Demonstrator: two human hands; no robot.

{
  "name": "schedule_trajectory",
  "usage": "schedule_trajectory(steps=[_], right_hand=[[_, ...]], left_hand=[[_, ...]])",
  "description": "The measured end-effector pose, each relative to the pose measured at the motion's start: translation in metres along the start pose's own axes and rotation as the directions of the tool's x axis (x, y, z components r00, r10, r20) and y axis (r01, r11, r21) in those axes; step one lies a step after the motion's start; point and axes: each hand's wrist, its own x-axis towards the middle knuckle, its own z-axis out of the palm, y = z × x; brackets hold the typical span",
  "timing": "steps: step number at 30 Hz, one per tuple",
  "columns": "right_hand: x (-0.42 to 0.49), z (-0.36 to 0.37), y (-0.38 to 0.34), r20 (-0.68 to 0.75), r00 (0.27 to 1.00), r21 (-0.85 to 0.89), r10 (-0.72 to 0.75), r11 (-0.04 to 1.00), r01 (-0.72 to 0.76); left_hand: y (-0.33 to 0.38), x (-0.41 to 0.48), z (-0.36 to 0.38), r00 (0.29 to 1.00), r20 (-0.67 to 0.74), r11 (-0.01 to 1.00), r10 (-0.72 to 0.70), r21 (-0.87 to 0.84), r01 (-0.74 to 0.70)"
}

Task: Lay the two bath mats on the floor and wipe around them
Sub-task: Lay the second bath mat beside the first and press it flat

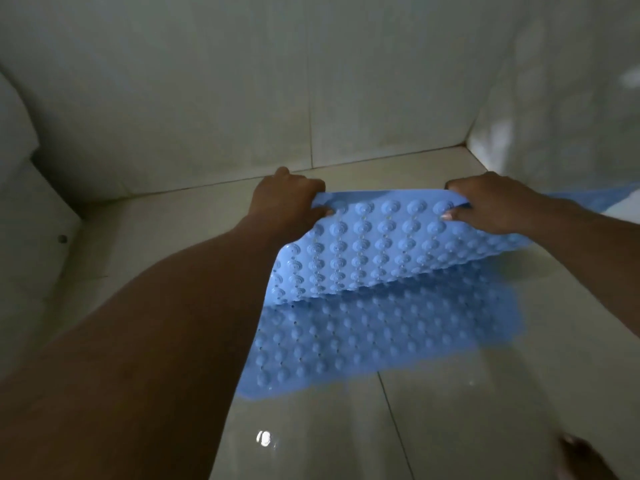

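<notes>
A light blue rubber bath mat with rows of suction cups is folded over itself on the tiled floor. Its near half lies flat; the far half is lifted, underside toward me. My left hand grips the lifted edge at its left corner. My right hand pinches the same edge at the right. A strip of a second blue mat shows behind my right wrist, mostly hidden.
Glossy beige floor tiles look wet and reflect light. White tiled walls meet in a corner at the far right. A white fixture stands at the left. A bare foot rests at the bottom right.
</notes>
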Motion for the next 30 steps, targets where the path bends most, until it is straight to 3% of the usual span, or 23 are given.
schedule_trajectory(steps=[6, 14, 22, 27, 30], right_hand=[[-0.067, 0.089, -0.016, 0.136, 0.982, -0.017, 0.129, 0.992, -0.128], [-0.141, 0.134, -0.022, 0.223, 0.957, 0.037, 0.186, 0.979, -0.199], [-0.143, 0.13, -0.025, 0.14, 0.989, 0.026, 0.057, 0.998, -0.061], [-0.154, 0.105, -0.032, 0.238, 0.971, 0.054, -0.034, 0.998, 0.022], [-0.164, 0.086, -0.041, 0.311, 0.945, 0.012, -0.1, 0.995, 0.101]], left_hand=[[0.01, -0.057, 0.066, 0.971, 0.227, 0.997, 0.07, 0.016, -0.075], [0.028, -0.097, 0.088, 0.942, 0.301, 0.989, 0.146, -0.037, -0.141], [0.028, -0.143, 0.074, 0.959, 0.282, 0.998, -0.028, -0.049, 0.043], [0.04, -0.183, 0.046, 0.949, 0.283, 0.981, -0.139, -0.095, 0.171], [0.047, -0.198, 0.019, 0.885, 0.408, 0.951, -0.223, -0.108, 0.289]])
